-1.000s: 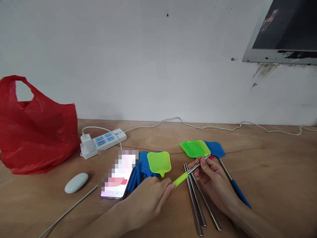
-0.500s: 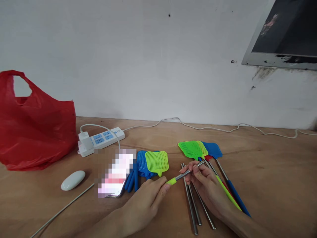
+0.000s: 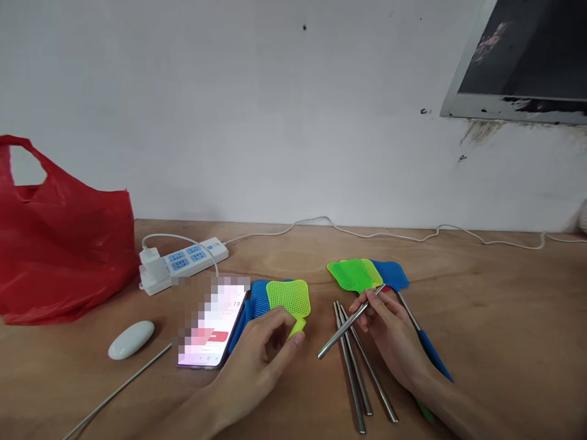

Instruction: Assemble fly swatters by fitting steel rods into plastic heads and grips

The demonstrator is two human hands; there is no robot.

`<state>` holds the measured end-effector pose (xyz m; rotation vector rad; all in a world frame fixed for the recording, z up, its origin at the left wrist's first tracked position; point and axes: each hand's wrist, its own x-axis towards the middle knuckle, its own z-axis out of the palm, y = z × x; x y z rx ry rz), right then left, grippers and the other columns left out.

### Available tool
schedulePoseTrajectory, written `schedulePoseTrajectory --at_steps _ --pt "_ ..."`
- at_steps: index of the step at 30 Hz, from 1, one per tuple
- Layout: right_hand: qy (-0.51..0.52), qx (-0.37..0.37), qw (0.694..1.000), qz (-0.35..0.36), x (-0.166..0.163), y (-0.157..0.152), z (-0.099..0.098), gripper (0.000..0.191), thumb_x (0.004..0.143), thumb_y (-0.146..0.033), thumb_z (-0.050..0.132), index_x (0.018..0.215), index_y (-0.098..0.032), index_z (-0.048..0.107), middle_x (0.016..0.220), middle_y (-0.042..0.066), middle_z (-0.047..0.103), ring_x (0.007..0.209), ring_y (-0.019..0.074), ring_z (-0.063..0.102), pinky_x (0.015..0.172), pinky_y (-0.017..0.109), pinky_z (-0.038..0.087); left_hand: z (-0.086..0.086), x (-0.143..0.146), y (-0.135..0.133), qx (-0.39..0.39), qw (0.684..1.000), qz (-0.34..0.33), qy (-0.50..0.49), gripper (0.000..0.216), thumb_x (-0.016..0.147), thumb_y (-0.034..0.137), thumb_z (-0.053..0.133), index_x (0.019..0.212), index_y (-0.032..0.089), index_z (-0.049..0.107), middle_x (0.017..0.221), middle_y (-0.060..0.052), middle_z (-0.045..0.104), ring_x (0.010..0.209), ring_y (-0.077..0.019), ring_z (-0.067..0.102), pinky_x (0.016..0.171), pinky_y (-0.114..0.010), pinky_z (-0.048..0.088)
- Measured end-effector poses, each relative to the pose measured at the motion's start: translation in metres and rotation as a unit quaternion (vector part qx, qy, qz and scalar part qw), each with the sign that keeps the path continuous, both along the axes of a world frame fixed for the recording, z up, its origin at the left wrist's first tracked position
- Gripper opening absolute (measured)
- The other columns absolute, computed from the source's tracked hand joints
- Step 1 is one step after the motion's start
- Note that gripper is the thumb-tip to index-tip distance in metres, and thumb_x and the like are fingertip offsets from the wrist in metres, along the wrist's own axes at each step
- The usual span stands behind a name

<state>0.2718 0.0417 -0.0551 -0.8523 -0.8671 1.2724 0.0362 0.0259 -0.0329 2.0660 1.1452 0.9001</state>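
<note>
My left hand (image 3: 261, 360) pinches a short yellow-green handle sleeve (image 3: 297, 326), mostly hidden by the fingers. A bare metal tube (image 3: 342, 333) slants in my right hand (image 3: 387, 330), gripped near its upper end, apart from the sleeve. Below it, several loose metal tubes (image 3: 352, 373) lie side by side on the table. Just beyond my left hand are a yellow-green fly swatter head (image 3: 290, 296) and a blue swatter head (image 3: 260, 297). Past my right hand, fly swatters with green (image 3: 352, 276) and blue (image 3: 392, 275) heads overlap, their shafts partly covered by my arm.
Beside my left hand lies a lit phone (image 3: 215, 330), partly blurred, with blue handle sleeves (image 3: 240, 327) by its edge. Farther left are a white mouse-shaped object (image 3: 131, 340), a power strip (image 3: 192, 260) and a red plastic bag (image 3: 68, 244). A cable (image 3: 380, 236) runs along the wall.
The yellow-green sleeve and the metal tube have come apart. My left hand keeps the sleeve; the tube stays in my right hand, its bare lower end now showing. The view has shifted slightly.
</note>
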Motion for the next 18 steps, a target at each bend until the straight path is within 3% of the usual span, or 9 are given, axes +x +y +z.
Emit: schedulePoseTrajectory --at_steps 2,4,7,13,18 --pt "0.000 -0.007 1.000 0.006 0.002 0.000 -0.002 0.027 0.085 -0.044 0.075 0.073 -0.020 0.073 0.076 0.002 0.065 0.060 0.0106 0.046 0.059 0.024 0.044 -0.003 -0.004 0.006 0.038 0.999 0.028 0.015 0.023 0.099 0.039 0.049 0.084 0.021 0.053 0.069 0.004 0.048 0.062 -0.0139 0.047 0.056 -0.025 0.036" --pt "0.004 -0.010 1.000 0.013 0.003 0.001 -0.002 0.026 0.085 -0.044 0.075 0.074 -0.020 0.073 0.076 0.001 0.065 0.059 0.0110 0.046 0.058 0.024 0.044 -0.006 -0.009 0.015 0.061 0.997 0.051 0.020 0.016 0.097 0.035 0.050 0.105 0.022 0.054 0.072 0.004 0.051 0.062 -0.0146 0.050 0.057 -0.025 0.038" --pt "0.004 -0.017 1.000 0.023 0.002 0.001 -0.001 0.026 0.083 -0.045 0.076 0.075 -0.021 0.072 0.075 0.001 0.063 0.058 0.0106 0.045 0.058 0.024 0.043 -0.010 -0.018 0.028 0.084 0.990 0.090 0.063 0.029 0.096 0.032 0.048 0.123 0.022 0.046 0.075 0.004 0.055 0.056 -0.0144 0.053 0.055 -0.025 0.038" --pt "0.002 -0.039 0.999 0.015 -0.002 -0.001 0.003 0.032 0.075 -0.048 0.082 0.073 -0.019 0.069 0.072 0.001 0.063 0.058 0.0105 0.046 0.054 0.022 0.042 -0.007 -0.029 0.041 0.122 0.938 0.171 0.275 0.021 0.096 0.032 0.048 0.113 0.022 0.053 0.066 0.003 0.062 0.059 -0.0206 0.062 0.056 -0.028 0.035" --pt "-0.011 -0.052 0.998 0.024 0.000 0.001 -0.001 0.036 0.076 -0.050 0.080 0.075 -0.017 0.067 0.073 0.002 0.064 0.056 0.0091 0.046 0.053 0.021 0.041 -0.001 -0.031 0.040 0.131 0.893 0.200 0.382 0.016 0.094 0.033 0.053 0.104 0.022 0.060 0.096 -0.005 0.073 0.082 -0.0279 0.069 0.059 -0.031 0.038"
